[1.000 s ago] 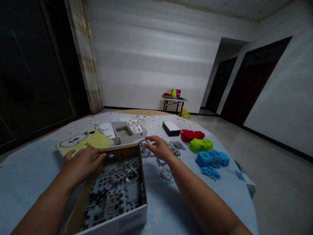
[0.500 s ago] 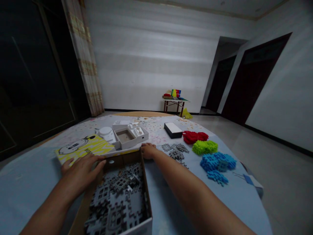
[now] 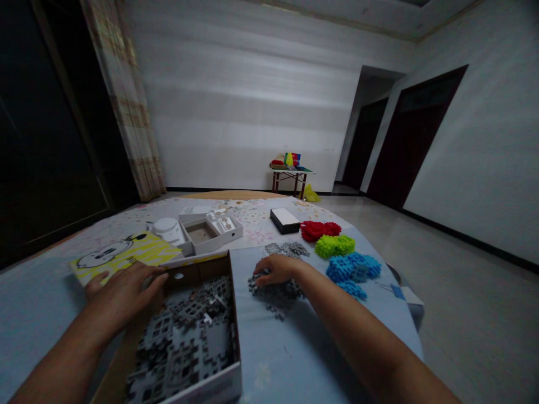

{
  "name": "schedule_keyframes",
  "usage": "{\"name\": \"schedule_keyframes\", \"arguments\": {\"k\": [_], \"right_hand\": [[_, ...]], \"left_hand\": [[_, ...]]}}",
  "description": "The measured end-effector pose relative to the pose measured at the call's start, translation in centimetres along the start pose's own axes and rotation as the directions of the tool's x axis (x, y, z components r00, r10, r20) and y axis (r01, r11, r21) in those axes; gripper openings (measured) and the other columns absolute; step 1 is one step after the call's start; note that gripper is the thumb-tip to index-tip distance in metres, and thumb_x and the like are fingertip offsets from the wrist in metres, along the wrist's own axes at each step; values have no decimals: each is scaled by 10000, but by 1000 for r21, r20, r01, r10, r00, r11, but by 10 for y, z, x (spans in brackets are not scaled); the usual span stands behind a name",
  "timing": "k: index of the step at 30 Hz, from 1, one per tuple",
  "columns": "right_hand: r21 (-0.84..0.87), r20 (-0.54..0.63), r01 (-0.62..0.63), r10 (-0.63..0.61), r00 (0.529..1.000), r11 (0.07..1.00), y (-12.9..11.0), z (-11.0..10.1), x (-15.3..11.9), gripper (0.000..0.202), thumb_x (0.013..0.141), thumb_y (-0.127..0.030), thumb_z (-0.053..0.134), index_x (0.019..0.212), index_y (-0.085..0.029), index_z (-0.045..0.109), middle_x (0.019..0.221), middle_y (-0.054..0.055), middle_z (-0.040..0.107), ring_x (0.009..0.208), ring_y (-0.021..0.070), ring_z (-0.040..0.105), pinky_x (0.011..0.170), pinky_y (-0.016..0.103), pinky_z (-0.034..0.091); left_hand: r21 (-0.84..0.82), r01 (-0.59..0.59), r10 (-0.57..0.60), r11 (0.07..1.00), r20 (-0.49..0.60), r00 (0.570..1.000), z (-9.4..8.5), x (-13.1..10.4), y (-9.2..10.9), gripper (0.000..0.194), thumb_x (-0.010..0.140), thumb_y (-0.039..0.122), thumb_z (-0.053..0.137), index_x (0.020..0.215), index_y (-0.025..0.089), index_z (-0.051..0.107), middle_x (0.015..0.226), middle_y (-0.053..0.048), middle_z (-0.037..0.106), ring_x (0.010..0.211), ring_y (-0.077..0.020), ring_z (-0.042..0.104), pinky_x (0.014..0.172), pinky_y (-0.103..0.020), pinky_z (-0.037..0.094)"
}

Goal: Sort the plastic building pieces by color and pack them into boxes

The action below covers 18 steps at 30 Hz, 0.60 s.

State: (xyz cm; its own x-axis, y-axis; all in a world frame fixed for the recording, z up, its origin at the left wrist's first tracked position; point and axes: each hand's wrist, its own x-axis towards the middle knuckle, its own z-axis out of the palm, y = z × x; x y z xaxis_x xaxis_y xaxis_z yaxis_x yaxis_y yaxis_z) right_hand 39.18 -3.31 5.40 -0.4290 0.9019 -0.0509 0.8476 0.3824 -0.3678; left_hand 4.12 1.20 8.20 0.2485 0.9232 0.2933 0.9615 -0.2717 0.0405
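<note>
A cardboard box (image 3: 236, 342) full of grey interlocking plastic pieces (image 3: 181, 336) stands close in front of me. My left hand (image 3: 122, 294) lies over its left rim near the far corner, fingers spread and the thumb reaching over the inside edge. To the right of the box, my right hand (image 3: 275, 269) curls its fingers around loose grey interlocking pieces (image 3: 290, 289) on the tablecloth. The palm hides part of that pile, and more grey pieces (image 3: 290, 248) lie just behind it.
Red pieces (image 3: 320, 230), lime green pieces (image 3: 334, 246) and blue pieces (image 3: 353, 267) are heaped along the right side. A black-and-white box (image 3: 284, 220) sits farther back. At left are a yellow illustrated lid (image 3: 126, 255) and an open white tray (image 3: 217, 242).
My right hand has left the box's far right corner and moved right and nearer, onto the grey pile, where some pieces have shifted toward the box. My left hand stays on the rim.
</note>
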Motion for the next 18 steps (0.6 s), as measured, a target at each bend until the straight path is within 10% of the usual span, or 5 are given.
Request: {"name": "schedule_keyframes", "arguments": {"k": [9, 18], "right_hand": [[-122, 5, -55, 56, 998, 991, -17, 10, -16, 699, 589, -481, 706, 1227, -269, 516, 1268, 100, 510, 1162, 341, 425, 970, 530, 263], [0, -67, -16, 16, 998, 1000, -11, 16, -24, 660, 608, -359, 715, 1226, -247, 512, 1215, 90, 506, 1130, 293, 441, 981, 456, 292]], "left_hand": [[60, 15, -20, 998, 85, 996, -4, 1, 4, 388, 818, 414, 320, 1019, 284, 625, 1194, -44, 595, 1147, -250, 490, 953, -504, 245], [40, 18, -19, 999, 28, 999, 0, -1, -1, 390, 812, 403, 333, 1006, 259, 639, 1178, -64, 606, 1140, -276, 488, 926, -494, 274]]}}
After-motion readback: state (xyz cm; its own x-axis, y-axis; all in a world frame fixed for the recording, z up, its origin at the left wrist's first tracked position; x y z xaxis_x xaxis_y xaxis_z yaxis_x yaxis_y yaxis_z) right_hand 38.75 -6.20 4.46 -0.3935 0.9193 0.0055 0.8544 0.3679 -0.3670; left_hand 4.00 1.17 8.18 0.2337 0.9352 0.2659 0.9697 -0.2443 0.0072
